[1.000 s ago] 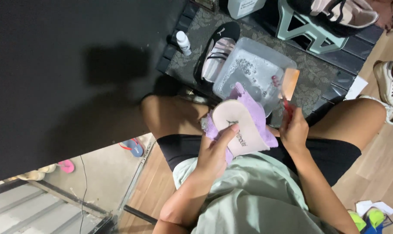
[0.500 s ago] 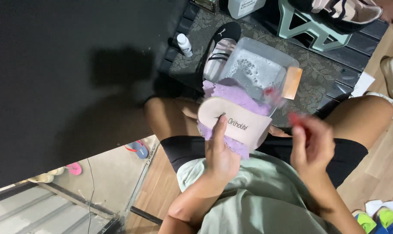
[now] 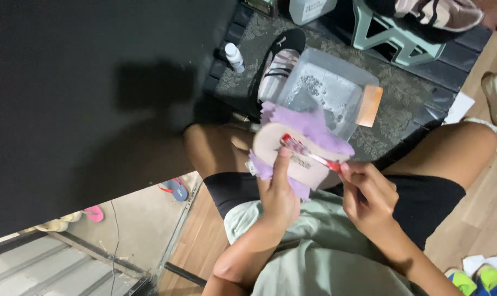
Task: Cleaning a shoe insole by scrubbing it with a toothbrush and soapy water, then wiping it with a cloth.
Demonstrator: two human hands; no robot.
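Right hand (image 3: 369, 194), half a second ago blurred and clear of the pale pink slipper (image 3: 292, 156), now brings a red toothbrush (image 3: 308, 155) onto the footbed; bristle end lies on the sole near the toe. Left hand (image 3: 278, 197) tilts the slipper, with purple cloth (image 3: 314, 123), slightly more upright than before.

White bottle (image 3: 234, 57) on mat; white jug (image 3: 312, 8) beyond.

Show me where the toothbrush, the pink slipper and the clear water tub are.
toothbrush (image 3: 309, 154): head view, on its red handle.
pink slipper (image 3: 270, 143): head view, on its pale sole.
clear water tub (image 3: 325, 90): head view, on its soapy inside.
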